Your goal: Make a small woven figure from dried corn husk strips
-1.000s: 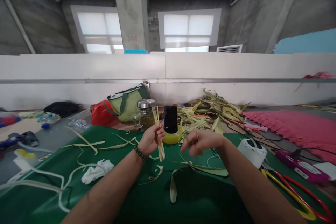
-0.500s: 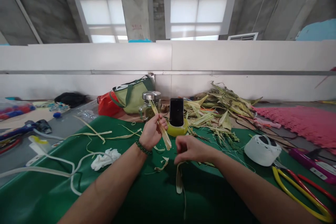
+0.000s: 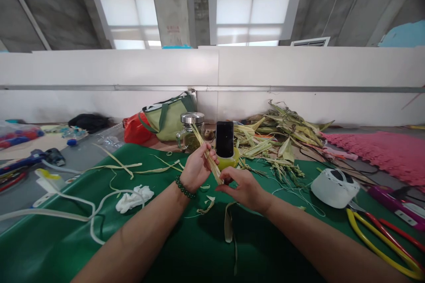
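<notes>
A thin bundle of pale dried corn husk strips [image 3: 215,170] slants above the green mat [image 3: 186,247]. My left hand [image 3: 196,167], with a green bead bracelet at the wrist, is wrapped round its middle. My right hand [image 3: 244,188] is closed at the lower end, thumb and fingers pinching the strip tips. The exact grip is partly hidden by the fingers. Below my right hand a loose husk strip [image 3: 228,225] lies on the mat. A small curled husk scrap [image 3: 207,205] is between my forearms.
Behind my hands a phone [image 3: 225,139] stands in a yellow holder, beside a lidded glass jar [image 3: 192,138]. Husks are heaped [image 3: 285,126] at the back right. Scissors [image 3: 381,243] and a white roll [image 3: 334,189] sit right; a white cable [image 3: 66,215] and crumpled tissue [image 3: 134,199] left.
My right hand has risen from above the loose strip to the lower end of the bundle and closed there. My left hand has shifted slightly to the right with the bundle.
</notes>
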`<state>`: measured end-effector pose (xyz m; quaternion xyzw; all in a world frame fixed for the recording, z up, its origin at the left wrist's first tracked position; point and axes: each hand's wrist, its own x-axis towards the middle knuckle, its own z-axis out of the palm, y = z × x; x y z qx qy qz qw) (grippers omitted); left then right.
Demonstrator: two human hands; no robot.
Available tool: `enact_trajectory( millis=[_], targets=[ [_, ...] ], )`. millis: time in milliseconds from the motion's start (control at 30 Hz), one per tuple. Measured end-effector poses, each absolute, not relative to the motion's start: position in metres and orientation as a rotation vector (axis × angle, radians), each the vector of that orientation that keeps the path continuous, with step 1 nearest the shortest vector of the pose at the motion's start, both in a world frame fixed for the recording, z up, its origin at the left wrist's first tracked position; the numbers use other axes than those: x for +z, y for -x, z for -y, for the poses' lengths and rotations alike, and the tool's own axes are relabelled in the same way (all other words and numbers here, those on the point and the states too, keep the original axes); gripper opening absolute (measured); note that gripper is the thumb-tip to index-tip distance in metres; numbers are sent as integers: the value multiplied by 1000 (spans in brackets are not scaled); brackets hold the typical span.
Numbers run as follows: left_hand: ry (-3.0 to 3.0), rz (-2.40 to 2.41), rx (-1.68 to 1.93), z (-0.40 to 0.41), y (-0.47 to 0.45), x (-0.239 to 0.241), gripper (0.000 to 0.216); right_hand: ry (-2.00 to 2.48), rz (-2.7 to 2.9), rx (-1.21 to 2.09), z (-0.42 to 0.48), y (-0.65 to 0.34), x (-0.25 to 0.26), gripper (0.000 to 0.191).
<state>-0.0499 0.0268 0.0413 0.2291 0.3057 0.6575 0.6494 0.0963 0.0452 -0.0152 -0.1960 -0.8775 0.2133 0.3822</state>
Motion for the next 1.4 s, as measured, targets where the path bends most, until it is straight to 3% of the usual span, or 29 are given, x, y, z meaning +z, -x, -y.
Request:
enact_trajectory(
  millis=[433, 700, 833, 1067, 1267, 1400],
  targets=[
    [-582, -662, 1502, -25, 48, 39, 33, 383, 2260, 394, -46, -99, -14, 14],
    [-602, -649, 1507, -26, 49, 36, 33, 369, 2154, 603, -48, -98, -18, 22],
    [-605, -642, 1493, -26, 48, 36, 34, 350, 2168, 495, -47, -97, -16, 10],
    [-603, -633, 1477, -25, 48, 37, 35, 382, 2201, 467, -44, -98, -11, 18],
    [-657, -647, 1504, -24, 47, 38, 34, 609, 2097, 751, -46, -103, -5, 35],
    [-746, -681, 1535, -22, 42, 34, 31, 755, 1975, 1255, -50, -100, 0, 48]
  ],
)
